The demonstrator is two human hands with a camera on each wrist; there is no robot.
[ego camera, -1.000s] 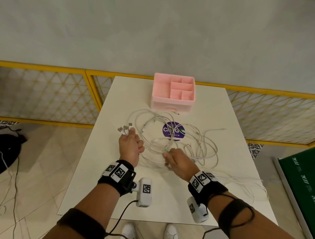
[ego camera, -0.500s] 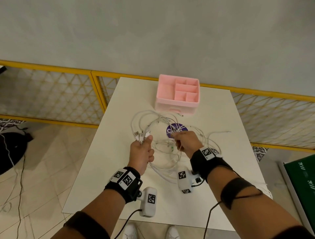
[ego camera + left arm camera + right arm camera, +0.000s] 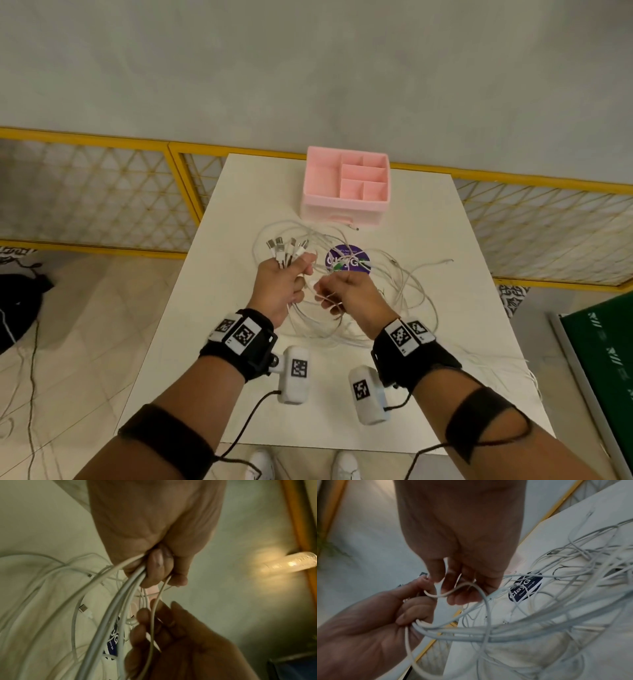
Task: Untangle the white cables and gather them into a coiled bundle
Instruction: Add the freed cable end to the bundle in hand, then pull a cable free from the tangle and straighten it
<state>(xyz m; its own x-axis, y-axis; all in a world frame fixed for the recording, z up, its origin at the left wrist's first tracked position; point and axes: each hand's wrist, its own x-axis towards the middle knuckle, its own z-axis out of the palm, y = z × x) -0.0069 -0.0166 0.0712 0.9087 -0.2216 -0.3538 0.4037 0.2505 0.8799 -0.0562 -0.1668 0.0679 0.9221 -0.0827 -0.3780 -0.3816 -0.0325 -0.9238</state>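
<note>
Fingers of the left hand [image 3: 281,284] curl around the white cables' [image 3: 404,291] plug ends above the table [image 3: 462,377] while the right hand [image 3: 346,294] pinches 1 loop, so pulling hard could probably tighten the tangle.

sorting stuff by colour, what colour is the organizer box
Pink, clearest in the head view.
</note>
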